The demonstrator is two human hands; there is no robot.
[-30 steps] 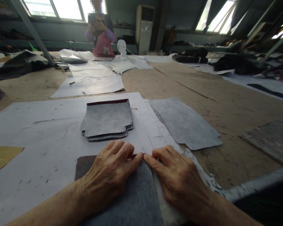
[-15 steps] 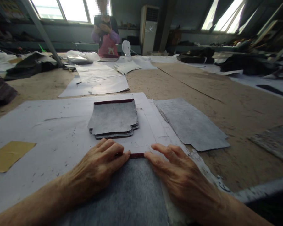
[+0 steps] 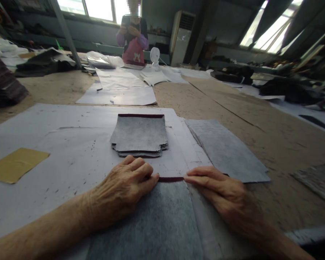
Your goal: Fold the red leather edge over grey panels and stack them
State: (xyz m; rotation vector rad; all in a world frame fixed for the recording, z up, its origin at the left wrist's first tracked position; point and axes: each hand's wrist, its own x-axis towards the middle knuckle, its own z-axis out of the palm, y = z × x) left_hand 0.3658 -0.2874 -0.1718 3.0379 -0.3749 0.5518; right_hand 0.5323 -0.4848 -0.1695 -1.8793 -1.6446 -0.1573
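A grey sheet (image 3: 162, 220) with a dark red folded strip along its far edge lies in front of me. My left hand (image 3: 127, 184) is closed, its fingers curled on the left part of that strip. At the strip's right end, my right hand (image 3: 219, 191) has its fingers pressed together, the fingertips at the sheet's corner. Beyond my hands sits a stack of smaller grey pieces (image 3: 141, 133) with a dark red far edge. Larger grey sheets (image 3: 224, 148) lie to the right.
White paper (image 3: 70, 151) covers the near table, with a tan piece (image 3: 17, 164) at left. Dark folded material (image 3: 5, 81) stands at far left. A person (image 3: 134, 39) in a pink apron is across the table, near a white spool (image 3: 155, 57).
My right hand has moved right along the red strip to its end, and its spread fingers have come together. The view has shifted and tilted slightly. My left hand stays on the strip.
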